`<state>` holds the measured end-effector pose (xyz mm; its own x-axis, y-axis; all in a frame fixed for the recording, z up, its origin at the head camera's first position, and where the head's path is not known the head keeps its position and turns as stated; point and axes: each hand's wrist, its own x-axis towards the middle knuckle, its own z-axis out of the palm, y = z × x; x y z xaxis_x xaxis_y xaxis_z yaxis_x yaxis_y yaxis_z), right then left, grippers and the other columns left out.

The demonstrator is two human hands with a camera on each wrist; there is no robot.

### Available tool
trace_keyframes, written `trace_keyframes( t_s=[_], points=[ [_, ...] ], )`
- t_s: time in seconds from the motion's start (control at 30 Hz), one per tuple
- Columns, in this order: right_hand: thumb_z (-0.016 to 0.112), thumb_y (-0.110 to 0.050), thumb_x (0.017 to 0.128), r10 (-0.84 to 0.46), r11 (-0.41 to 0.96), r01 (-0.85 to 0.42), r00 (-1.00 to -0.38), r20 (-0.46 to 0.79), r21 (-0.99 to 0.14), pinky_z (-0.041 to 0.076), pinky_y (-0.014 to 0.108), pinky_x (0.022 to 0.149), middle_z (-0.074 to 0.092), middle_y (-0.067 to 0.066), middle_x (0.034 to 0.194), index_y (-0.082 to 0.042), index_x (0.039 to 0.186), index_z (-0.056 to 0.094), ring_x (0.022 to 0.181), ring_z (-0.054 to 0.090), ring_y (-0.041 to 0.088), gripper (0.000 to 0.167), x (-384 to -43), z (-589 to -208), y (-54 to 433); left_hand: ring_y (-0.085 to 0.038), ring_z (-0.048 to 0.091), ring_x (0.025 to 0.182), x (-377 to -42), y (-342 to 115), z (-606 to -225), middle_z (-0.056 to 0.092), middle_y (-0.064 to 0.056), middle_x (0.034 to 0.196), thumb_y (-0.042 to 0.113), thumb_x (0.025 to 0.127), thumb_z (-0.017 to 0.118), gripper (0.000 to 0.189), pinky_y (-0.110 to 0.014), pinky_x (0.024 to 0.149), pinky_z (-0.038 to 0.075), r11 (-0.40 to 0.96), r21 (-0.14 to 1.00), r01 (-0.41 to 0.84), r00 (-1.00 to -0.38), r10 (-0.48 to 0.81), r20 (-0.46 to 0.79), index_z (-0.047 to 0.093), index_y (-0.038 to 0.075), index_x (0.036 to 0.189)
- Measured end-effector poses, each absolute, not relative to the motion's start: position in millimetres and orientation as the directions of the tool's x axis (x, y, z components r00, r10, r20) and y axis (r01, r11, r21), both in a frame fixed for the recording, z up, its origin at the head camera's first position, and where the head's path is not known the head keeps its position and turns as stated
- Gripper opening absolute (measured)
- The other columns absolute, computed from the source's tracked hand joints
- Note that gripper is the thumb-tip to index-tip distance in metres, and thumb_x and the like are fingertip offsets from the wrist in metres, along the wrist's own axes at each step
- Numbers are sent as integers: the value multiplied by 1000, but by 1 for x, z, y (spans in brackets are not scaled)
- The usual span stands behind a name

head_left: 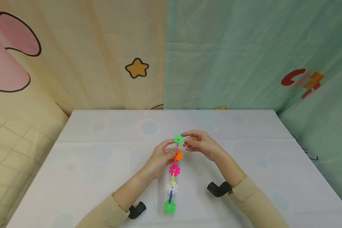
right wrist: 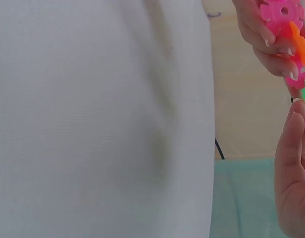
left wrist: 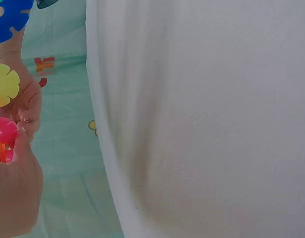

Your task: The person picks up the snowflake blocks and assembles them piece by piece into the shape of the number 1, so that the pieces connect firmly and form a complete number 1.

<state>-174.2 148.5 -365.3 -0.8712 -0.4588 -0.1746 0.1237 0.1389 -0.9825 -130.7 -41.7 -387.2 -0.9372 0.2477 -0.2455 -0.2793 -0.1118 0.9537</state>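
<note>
A chain of toothed plastic snowflake discs, linked face-on and edge-on, runs down the middle in the head view. A green disc (head_left: 178, 139) tops it, then come an orange disc (head_left: 179, 155), a pink disc (head_left: 174, 170), a white disc (head_left: 172, 187) and a lower green disc (head_left: 169, 206). My left hand (head_left: 161, 157) pinches the chain at the orange disc, thumb in front, with its index fingertip at the top green disc's left rim. My right hand (head_left: 200, 143) has its index fingertip and thumb right at that disc's right rim, its other fingers loosely bent.
A white cloth-covered table (head_left: 102, 177) lies under the hands. Beige and green curtains (head_left: 245, 57) stand behind its far edge. Black angled wrist devices (head_left: 219, 189) sit at both cuffs. In the left wrist view, a blue disc (left wrist: 14, 20) and a yellow disc (left wrist: 8, 84) show at the edge.
</note>
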Motion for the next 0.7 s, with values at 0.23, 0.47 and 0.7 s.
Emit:
trace_keyframes(
  t_s=[0.23,0.47,0.7],
  points=[
    [55,-11,94,-452,97,236,-855,-254,-967,53,29,75,63,5,86,12,125,45,74,62,17,40,-162,-379,149,-13,59,72,-136,-43,-384,64,-4,85,10,92,58,38,-29,74,53,-136,950,-281,-948,196,-252,50,6,130],
    [59,-16,92,-525,160,263,-794,-307,-952,53,35,77,65,7,91,6,122,50,81,63,21,39,-146,-394,148,-13,60,74,-143,-43,-380,64,-7,93,10,93,57,39,-32,78,53,-162,945,-284,-952,164,-258,48,6,130],
    [58,-14,92,-571,135,306,-753,-326,-943,54,33,73,67,7,91,3,119,52,79,65,20,32,-131,-397,146,-14,60,74,-150,-43,-379,64,-7,91,12,93,57,39,-37,83,51,-176,944,-279,-957,129,-258,47,7,131]
  ],
)
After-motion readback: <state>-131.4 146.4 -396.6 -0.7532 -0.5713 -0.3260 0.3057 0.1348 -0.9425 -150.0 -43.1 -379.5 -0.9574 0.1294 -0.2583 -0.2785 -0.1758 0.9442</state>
